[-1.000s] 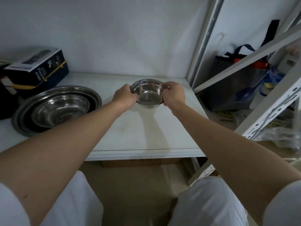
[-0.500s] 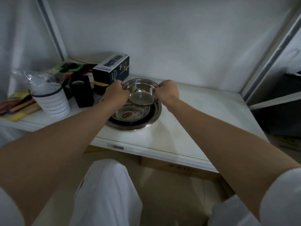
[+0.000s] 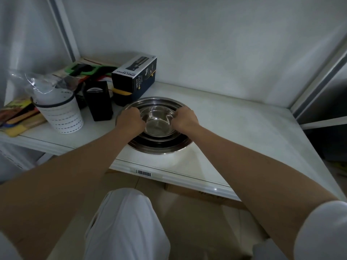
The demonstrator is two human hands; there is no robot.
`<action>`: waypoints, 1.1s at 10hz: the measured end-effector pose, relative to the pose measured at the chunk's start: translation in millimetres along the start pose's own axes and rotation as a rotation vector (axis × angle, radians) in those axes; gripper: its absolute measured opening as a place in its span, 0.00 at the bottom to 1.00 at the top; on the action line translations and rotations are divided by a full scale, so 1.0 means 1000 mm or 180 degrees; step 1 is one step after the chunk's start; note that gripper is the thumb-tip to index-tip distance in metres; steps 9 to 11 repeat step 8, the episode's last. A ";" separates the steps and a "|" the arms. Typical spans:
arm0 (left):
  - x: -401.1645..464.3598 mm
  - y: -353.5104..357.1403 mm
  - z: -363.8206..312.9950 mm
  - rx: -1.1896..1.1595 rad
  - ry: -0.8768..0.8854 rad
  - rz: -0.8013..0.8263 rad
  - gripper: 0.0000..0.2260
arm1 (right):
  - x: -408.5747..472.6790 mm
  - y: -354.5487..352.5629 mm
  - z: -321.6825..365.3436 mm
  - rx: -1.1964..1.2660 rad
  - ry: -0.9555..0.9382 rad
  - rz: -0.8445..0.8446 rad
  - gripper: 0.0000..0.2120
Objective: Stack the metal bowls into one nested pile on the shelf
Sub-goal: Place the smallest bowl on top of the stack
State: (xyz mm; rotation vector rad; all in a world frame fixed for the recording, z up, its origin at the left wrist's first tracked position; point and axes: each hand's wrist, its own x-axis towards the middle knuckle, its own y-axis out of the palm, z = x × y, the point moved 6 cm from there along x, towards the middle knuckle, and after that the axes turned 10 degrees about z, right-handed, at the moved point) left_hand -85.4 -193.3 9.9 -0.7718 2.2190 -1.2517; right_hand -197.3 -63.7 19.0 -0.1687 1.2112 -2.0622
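A small shiny metal bowl sits low inside the nested pile of larger metal bowls on the white shelf. My left hand grips the small bowl's left rim and my right hand grips its right rim. Both hands reach down inside the widest bowl's rim. I cannot tell whether the small bowl rests on the bowl beneath it or hangs just above.
A dark spray bottle box lies right behind the pile. A black upright container and a white perforated cup holding a plastic bag stand to the left. Coloured flat items lie at the far left. Bare shelf extends to the right.
Both hands carried the small bowl leftward from the bare shelf to above the pile, then lowered it into the nested bowls.
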 end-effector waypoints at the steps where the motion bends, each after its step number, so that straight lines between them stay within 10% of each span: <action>1: 0.002 0.001 0.001 0.0030 0.0026 -0.0036 0.09 | 0.002 0.003 0.001 -0.0046 -0.0063 0.0034 0.14; 11: -0.003 -0.006 -0.020 -0.0046 0.0637 -0.0196 0.14 | -0.017 -0.030 -0.014 -0.0180 -0.0337 -0.0404 0.17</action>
